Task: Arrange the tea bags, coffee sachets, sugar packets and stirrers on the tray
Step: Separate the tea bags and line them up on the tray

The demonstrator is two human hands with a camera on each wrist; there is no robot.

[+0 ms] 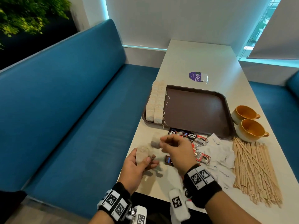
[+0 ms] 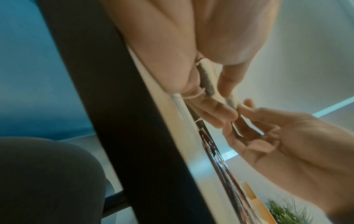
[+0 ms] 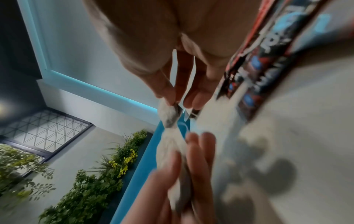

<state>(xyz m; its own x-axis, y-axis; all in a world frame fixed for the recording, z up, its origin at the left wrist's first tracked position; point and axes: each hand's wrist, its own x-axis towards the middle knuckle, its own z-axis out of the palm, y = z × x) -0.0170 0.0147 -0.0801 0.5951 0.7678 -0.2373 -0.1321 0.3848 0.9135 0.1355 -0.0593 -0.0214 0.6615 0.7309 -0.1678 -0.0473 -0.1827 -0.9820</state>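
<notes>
My left hand (image 1: 142,160) grips a small stack of pale tea bags (image 1: 143,153) above the table's near left edge. Just right of it, my right hand (image 1: 168,143) pinches a single tea bag (image 1: 155,141) between thumb and fingertips, also seen as the tea bag (image 3: 169,115) in the right wrist view. The brown tray (image 1: 199,110) lies beyond, with two rows of tea bags (image 1: 156,102) along its left side. Coffee sachets (image 1: 189,136), white sugar packets (image 1: 220,152) and wooden stirrers (image 1: 254,170) lie on the table in front of the tray.
Two orange cups (image 1: 249,125) stand right of the tray. A purple round sticker with a clear packet (image 1: 198,76) lies behind it. A blue bench (image 1: 72,110) runs along the table's left side. The white table (image 1: 202,59) extends far back.
</notes>
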